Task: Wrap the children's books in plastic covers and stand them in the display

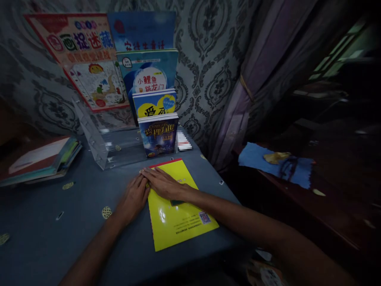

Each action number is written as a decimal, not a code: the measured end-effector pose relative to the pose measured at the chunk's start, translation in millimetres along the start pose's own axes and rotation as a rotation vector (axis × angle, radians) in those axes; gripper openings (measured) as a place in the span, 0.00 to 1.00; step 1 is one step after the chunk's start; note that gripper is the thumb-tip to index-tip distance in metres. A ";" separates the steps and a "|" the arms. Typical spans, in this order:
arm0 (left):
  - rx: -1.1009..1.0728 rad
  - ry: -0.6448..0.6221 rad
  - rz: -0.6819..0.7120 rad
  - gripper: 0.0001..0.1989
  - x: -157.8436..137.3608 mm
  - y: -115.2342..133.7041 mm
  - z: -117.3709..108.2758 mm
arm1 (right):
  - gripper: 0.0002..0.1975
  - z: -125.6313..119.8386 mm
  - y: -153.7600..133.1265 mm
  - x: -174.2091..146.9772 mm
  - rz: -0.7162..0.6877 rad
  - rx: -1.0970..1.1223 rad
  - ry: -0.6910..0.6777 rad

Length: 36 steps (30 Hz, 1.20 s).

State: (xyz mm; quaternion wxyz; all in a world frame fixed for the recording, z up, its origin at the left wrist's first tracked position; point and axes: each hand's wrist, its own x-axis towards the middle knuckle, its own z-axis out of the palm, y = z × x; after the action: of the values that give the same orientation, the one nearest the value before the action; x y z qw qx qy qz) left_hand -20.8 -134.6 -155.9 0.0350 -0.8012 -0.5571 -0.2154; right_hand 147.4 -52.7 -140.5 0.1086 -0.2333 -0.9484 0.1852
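Observation:
A glossy yellow book (pixel 162 234) with a red strip along its far edge lies flat on the table, slightly turned. My right hand (pixel 165 184) rests palm down across its upper part, fingers stretched toward the far left corner. Against the left edge of that book is my left hand (pixel 135 196), its fingers curled in at the corner and meeting the right fingertips. What the left fingertips grip there is partly hidden. Beyond the hands, a dark blue book (pixel 159 137) stands at the front of a clear acrylic rack (pixel 98 145).
Behind it in the rack rise a blue-and-yellow book (pixel 154 105), a teal book (pixel 145 71) and a large red-bordered book (pixel 92 67). Stacked books (pixel 41 161) lie on the left. Past the table's right edge, a blue cloth (pixel 258 153) covers a dark surface beside a tied curtain (pixel 235 107).

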 end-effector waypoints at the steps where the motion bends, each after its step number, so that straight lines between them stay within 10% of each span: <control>1: 0.011 0.001 0.003 0.15 -0.1 -0.2 0.7 | 0.28 0.6 0.9 -0.7 0.009 -0.013 0.014; 21: 0.041 0.062 0.008 0.18 -4.5 -14.9 16.3 | 0.33 -23.9 54.1 -59.6 0.319 -0.073 0.138; 36: 0.039 -0.091 0.003 0.21 33.0 -5.2 0.8 | 0.25 -35.6 105.9 -70.0 0.229 0.364 0.324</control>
State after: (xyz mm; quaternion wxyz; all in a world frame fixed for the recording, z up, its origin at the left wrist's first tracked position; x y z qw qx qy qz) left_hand -15.8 -103.5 -144.8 0.0257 -0.8101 -0.5612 -0.1676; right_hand 261.2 11.3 -159.2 0.2773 -0.3420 -0.8373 0.3242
